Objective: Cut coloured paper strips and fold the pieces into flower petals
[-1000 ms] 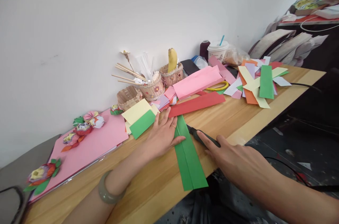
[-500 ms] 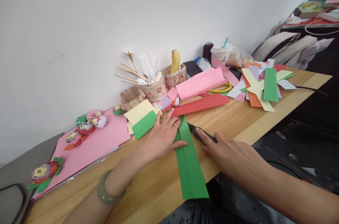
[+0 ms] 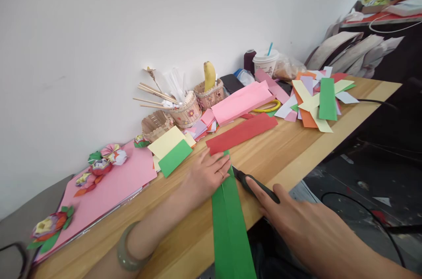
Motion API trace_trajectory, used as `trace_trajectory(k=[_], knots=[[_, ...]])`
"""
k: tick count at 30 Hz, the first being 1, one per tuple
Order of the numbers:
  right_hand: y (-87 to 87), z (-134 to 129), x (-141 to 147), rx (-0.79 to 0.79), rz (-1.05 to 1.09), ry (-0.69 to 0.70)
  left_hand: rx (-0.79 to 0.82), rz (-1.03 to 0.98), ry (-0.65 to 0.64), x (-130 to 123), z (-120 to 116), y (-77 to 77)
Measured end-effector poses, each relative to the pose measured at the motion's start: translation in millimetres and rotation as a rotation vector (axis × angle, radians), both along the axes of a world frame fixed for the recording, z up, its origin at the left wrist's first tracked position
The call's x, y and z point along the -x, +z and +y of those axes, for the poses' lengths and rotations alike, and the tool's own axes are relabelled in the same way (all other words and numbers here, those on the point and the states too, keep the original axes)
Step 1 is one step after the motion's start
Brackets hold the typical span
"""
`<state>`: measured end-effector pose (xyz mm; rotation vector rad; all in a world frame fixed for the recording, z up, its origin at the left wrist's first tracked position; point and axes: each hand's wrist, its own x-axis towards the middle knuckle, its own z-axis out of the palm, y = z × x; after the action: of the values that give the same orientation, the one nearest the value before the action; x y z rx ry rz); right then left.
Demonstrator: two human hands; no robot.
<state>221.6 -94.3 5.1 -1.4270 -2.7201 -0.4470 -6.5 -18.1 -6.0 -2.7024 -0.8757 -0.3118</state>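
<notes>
A long folded strip of green paper (image 3: pixel 228 226) runs from the wooden table over its front edge, a crease along its length. My left hand (image 3: pixel 207 172) lies flat over the strip's far end and the wood beside it, fingers stretched out. My right hand (image 3: pixel 280 208) is closed around a black-handled knife (image 3: pixel 255 185), index finger along the handle. The knife's tip is at the strip's right edge, close to my left fingertips. A red paper strip (image 3: pixel 244 131) lies just beyond my left hand. Cream paper (image 3: pixel 165 141) and a short green piece (image 3: pixel 176 158) sit to its left.
Pink sheets (image 3: pixel 115 186) with folded paper flowers (image 3: pixel 49 226) lie at the left. Baskets (image 3: pixel 186 109), one holding a banana (image 3: pixel 209 75), stand along the wall. Scissors with yellow handles (image 3: pixel 268 106), a lidded cup (image 3: pixel 264 63) and a pile of paper pieces (image 3: pixel 311 100) are farther right.
The green strip has slid toward me and hangs farther over the front edge. My left hand and the knife have come nearer too. The view has shifted slightly right.
</notes>
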Motion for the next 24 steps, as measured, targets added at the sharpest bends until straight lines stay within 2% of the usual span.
trace_trajectory(k=[4,7,13,17,24], knots=[[-2.4,-12,-9,-0.061,0.093,0.076,-0.037,-0.005,-0.047,-6,-9,-3.6],[-3.9,-16,-13,-0.060,0.106,0.099,0.037,0.032,-0.038,-9,-8,1.9],[-0.7,-13,-11,-0.074,0.110,0.053,0.187,0.118,0.093,-8,1,13.9],[1.6,-10,-10,-0.066,0.090,0.048,0.177,0.122,0.177,-8,1,10.6],[0.0,-6,-7,-0.064,0.026,0.002,0.174,0.139,0.201,-8,2,6.0]])
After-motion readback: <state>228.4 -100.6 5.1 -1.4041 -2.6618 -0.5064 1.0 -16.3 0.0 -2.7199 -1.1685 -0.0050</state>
